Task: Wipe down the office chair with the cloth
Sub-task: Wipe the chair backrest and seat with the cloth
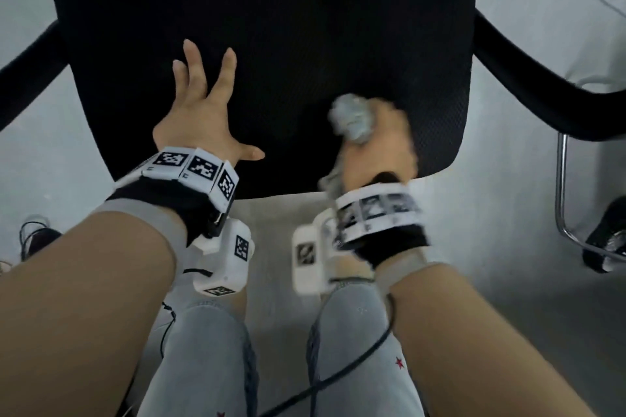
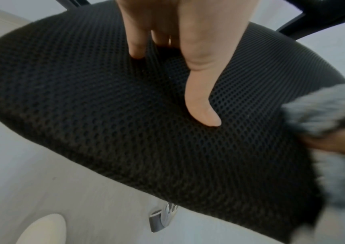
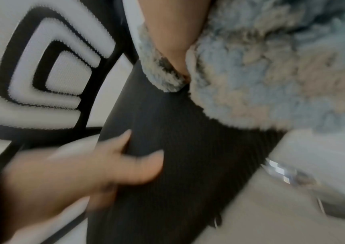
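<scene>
The black mesh seat [image 1: 288, 27] of the office chair fills the upper head view. My left hand [image 1: 203, 112] lies flat on the seat's near left part, fingers spread and straight; its thumb [image 2: 200, 102] and fingers press the mesh [image 2: 104, 107] in the left wrist view. My right hand [image 1: 379, 142] grips a bunched grey-blue fluffy cloth [image 1: 352, 118] on the seat's near right part and is motion-blurred. The cloth [image 3: 261, 74] fills the upper right of the right wrist view, against the seat [image 3: 177, 148], with the left hand [image 3: 94, 170] at lower left.
Black armrests stand at left [image 1: 27, 68] and right [image 1: 528, 78]. A chrome leg [image 1: 562, 196] of another chair and a dark shoe [image 1: 606, 234] are at the right. Cables [image 1: 338, 379] trail over my jeans [image 1: 210, 366]. Light floor [image 1: 491, 213] surrounds the chair.
</scene>
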Demonstrator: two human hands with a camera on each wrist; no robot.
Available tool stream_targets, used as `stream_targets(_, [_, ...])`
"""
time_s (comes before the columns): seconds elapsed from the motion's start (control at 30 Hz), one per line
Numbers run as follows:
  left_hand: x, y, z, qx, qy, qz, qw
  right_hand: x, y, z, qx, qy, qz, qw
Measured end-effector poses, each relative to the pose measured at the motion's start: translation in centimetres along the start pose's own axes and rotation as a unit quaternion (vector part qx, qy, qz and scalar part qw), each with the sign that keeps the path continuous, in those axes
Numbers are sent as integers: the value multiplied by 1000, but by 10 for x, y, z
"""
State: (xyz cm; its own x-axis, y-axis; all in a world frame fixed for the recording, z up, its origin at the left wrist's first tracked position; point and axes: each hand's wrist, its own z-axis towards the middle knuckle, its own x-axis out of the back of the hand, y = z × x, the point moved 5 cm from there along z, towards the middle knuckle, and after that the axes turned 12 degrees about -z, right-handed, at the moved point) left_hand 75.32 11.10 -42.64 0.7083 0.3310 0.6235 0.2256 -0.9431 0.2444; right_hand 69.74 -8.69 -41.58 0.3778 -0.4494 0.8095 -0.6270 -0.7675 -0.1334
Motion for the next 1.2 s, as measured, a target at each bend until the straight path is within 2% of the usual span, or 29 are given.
stream_targets(0.03, [0,0,0,0,-1,5,1000,-17,-20,-16,71,-42,-22,996])
stream_targets(0.1, [2,-3,-1,-5,-6,19,1000,-39,-44,-41,225,-88,-93,966])
stream_targets(0.13, [3,-5,-2,-7,-10,23,1000,-36,-46,-39,271,-78,-119,952])
stream_targets(0.17, [4,-6,-3,-9,-14,24,1000,-27,-41,-29,280,-63,-135,948])
stream_targets(0.2, [5,-6,-2,-11,-16,23,1000,-17,-31,-15,259,-47,-144,954])
stream_targets(0.23, [5,-7,-2,-11,-19,21,1000,-3,-18,0,205,-30,-144,968])
stream_targets(0.3, [4,-4,-1,-9,-27,16,999,25,9,22,62,38,-66,995])
stream_targets(0.33, [4,-3,-1,-7,-31,13,999,29,15,25,12,70,-24,997])
stream_targets(0.4, [2,1,1,-2,-39,1,999,21,5,18,-28,89,-3,996])
stream_targets(0.43, [1,1,1,1,-42,-6,999,9,-7,10,-12,68,-10,998])
stream_targets(0.5, [1,-1,2,8,-43,-15,999,-20,-41,-13,101,-9,-54,993])
stream_targets(0.53, [2,-3,1,10,-41,-15,999,-30,-54,-25,177,-41,-84,980])
stream_targets(0.6, [4,-6,-1,13,-41,-8,999,-32,-61,-29,294,-54,-146,943])
stream_targets(0.63, [4,-8,-3,16,-43,-10,999,-23,-55,-18,315,-48,-169,933])
stream_targets(0.67, [5,-9,-4,19,-45,-16,999,-9,-43,-1,301,-41,-184,935])
stream_targets(0.7, [4,-9,-5,23,-47,-25,998,7,-27,18,250,-29,-180,951])
stream_targets(0.77, [1,-6,-6,29,-53,-48,997,48,10,55,90,42,-101,990])
stream_targets(0.8, [-1,-2,-5,34,-55,-62,996,60,22,65,28,81,-55,995])
stream_targets(0.83, [-2,4,-5,45,-56,-77,994,64,28,70,-5,108,-25,994])
stream_targets(0.97, [-5,33,2,110,-49,-145,982,54,14,64,1,116,56,992])
stream_targets(1.1, [-12,40,7,127,-8,-112,986,54,13,65,12,60,6,998])
stream_targets(1.2, [-15,43,10,119,29,-78,989,82,-9,96,32,105,18,994])
